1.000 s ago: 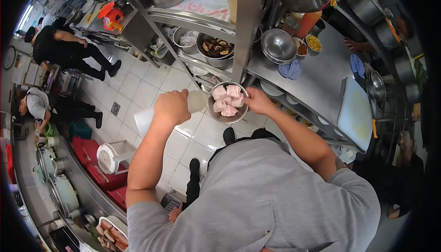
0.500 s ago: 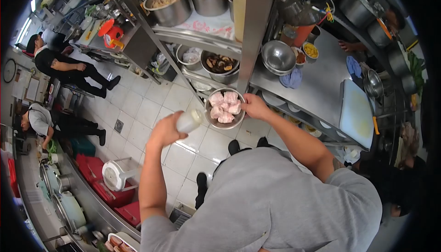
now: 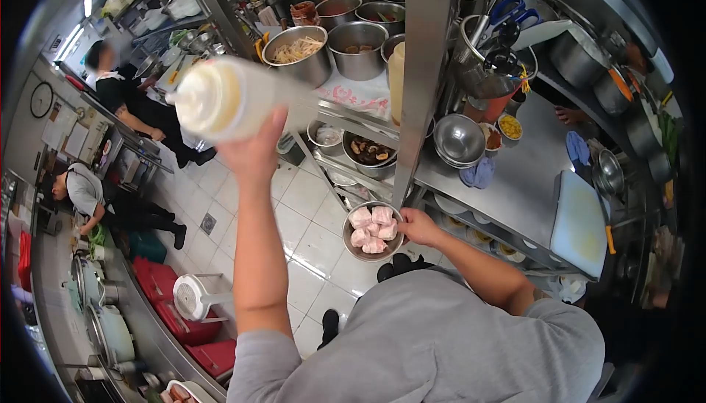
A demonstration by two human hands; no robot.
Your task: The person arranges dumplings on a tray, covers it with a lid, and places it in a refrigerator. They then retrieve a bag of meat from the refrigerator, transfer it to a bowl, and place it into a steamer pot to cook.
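Observation:
High in front, my left hand (image 3: 254, 145) is wrapped round a translucent squeeze bottle (image 3: 228, 101), which is blurred and tips with its nozzle toward the left. By its rim, my right hand (image 3: 421, 226) grips a round metal bowl (image 3: 350, 240) from the right side. Several pale pink meat chunks (image 3: 373, 229) lie in the bowl, held above the tiled floor beside a metal shelf post.
A shelf (image 3: 360, 116) with pots of food stands ahead. To the right, a steel counter (image 3: 515, 175) bears metal bowls (image 3: 460, 140) and a cutting board (image 3: 579, 223). Two people are at the left, near a white stool (image 3: 193, 298) and red containers (image 3: 158, 285).
My left hand has raised the bottle up and forward, from near the bowl to beside the shelf. My right hand still holds the bowl, which appears slightly lower in the view.

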